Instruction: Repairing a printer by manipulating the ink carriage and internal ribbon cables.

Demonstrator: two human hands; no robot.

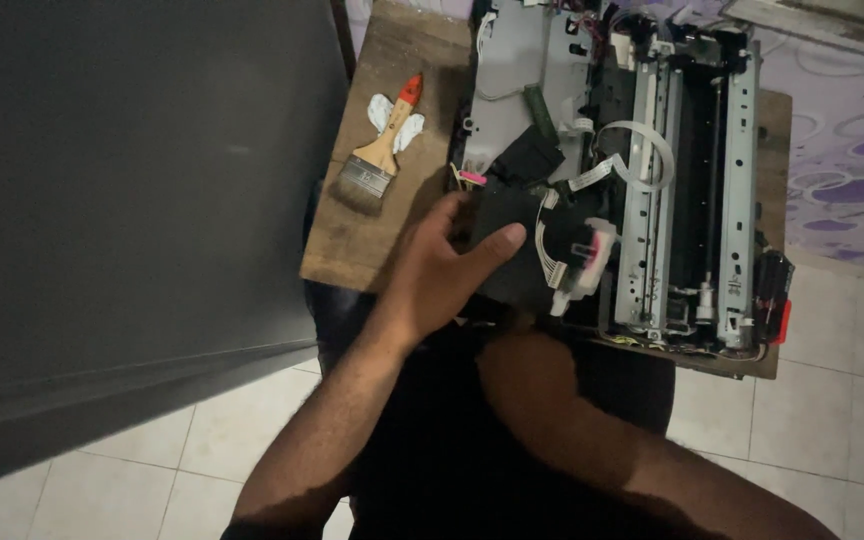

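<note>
Head view. A small wooden table (352, 250) stands on a floor of pale square tiles (832, 400); a patterned purple and white covering (852, 170) lies at the upper right, and a large dark grey panel (132, 200) fills the left side of the view. The light is dim. On the bare left part of the table lies a paintbrush (377, 160) with a wooden handle, a red tip and a metal ferrule, its bristles pointing toward the viewer; it rests across a small white rag (397, 120).

The left hand (447, 265) reaches up from the lower left and is open, fingers spread and loosely curved; the thumb lies across a black plastic part (512, 240) and the fingertips touch its left edge. The grip does not appear closed around the part. The right forearm (592, 430) crosses from the lower right, and its hand is hidden beneath the black part and the left hand, so whether it is open or closed cannot be told.

The opened printer chassis (692, 190) occupies the right part of the table, its covers off. Grey sheet-metal rails run lengthwise; white flat ribbon cables (642, 160) loop near the centre, and a white connector block (587, 260) sits just beside the black part. A red and black piece (772, 295) sits at the chassis's right edge.
</note>
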